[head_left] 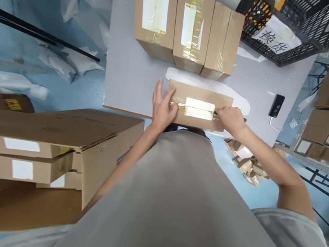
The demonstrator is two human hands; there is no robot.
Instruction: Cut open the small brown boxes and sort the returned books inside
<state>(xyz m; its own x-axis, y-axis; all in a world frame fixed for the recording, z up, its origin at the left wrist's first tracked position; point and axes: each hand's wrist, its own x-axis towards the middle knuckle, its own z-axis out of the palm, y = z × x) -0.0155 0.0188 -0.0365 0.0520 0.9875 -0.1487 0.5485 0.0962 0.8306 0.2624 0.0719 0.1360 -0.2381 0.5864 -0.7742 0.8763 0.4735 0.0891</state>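
Gray shirt (pixel 178 200) closest to the lens, a person stands over a pale gray surface (pixel 136 82), both bare hands at work on a cardboard box. Beside the left arm gapes a large open carton (pixel 49 127), several labeled boxes (pixel 44 173) lying inside. At the surface's far right corner sits a black plastic crate (pixel 314 42), a white paper (pixel 277 38) with handwritten characters on its side. Left of it, three taped boxes (pixel 193 26) stand side by side; white labels show on two of them. Nearer the person, the cardboard box (pixel 201 92) lies along the surface's near edge, partly over a white patch (pixel 241 104), with clear tape along its top and a white label (pixel 199 114) at its middle. The left hand (pixel 163 109) rests at the box's left end, its grip loose and fingers spread, thumb on the top. The right hand (pixel 231 119), its grip closed around a slim dark object (pixel 245 120) mostly hidden by the fingers, is at the right end of the label. Farther right lies a small black device (pixel 276 105) with a white cable (pixel 273 126).
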